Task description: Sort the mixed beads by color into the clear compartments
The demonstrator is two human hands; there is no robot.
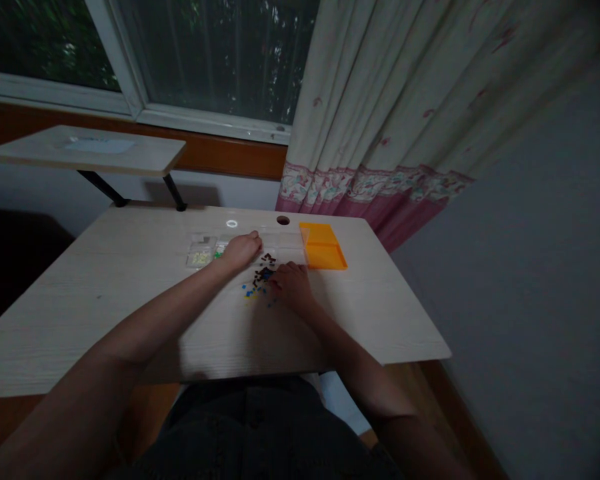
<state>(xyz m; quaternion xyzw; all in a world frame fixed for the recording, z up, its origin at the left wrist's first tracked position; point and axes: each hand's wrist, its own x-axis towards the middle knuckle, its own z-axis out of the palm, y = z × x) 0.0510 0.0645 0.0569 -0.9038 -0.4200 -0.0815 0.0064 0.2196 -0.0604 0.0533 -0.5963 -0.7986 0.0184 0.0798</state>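
Forearms (175, 300), bare, extended. Right hand (292, 285): palm down, curled at small dark and blue pieces (263, 274) on table (390, 313); grip unclear. Left hand (244, 251): fingers bunched over clear compartment tray (287, 241); hold unclear. Orange panel (323, 245) beside tray. Pale sheet (100, 145) on shelf (153, 155): unreadable.

Window (225, 60): white frame (121, 67), dark leaves (65, 57) out there
Curtain (360, 100): pale folds, pink hem (405, 212)
Shelf (153, 152): up on black legs (173, 192), pale sheet (100, 145) on top
Wall (505, 227): dim, right of the bench (390, 293)
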